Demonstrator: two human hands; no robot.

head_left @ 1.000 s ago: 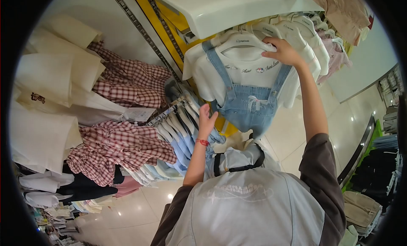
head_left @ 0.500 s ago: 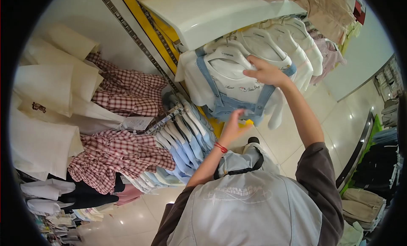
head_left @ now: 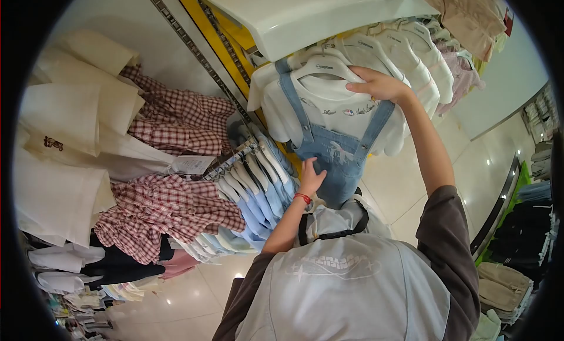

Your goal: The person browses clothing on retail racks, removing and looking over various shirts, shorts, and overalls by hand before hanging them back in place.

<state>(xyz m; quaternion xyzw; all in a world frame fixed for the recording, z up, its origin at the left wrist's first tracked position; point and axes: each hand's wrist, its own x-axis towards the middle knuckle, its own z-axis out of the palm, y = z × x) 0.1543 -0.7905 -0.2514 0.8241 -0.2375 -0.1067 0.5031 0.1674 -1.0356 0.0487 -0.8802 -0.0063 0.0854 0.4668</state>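
A white short-sleeved top (head_left: 335,109) with small embroidery at the chest hangs on a white hanger (head_left: 325,69). Over it lies a denim pinafore (head_left: 335,156) with blue shoulder straps. My right hand (head_left: 380,85) is closed at the hanger's right shoulder, thumb in front and the other fingers partly hidden behind. Lower down, my left hand (head_left: 311,177), with a red cord at the wrist, is at the left side of the denim. Its thumb and fingers are apart; whether it touches the cloth is hard to tell.
More white tops (head_left: 405,53) hang behind on the same rail, under a white shelf (head_left: 329,18). To the left are light-blue garments (head_left: 258,206) on a rail and red checked clothes (head_left: 170,206). Folded trousers (head_left: 502,285) lie on shelving at the right.
The denim now hangs down at full length, where its lower part was bunched up before. My left hand has moved left and slightly down; a yellow patch beside it has gone from view.
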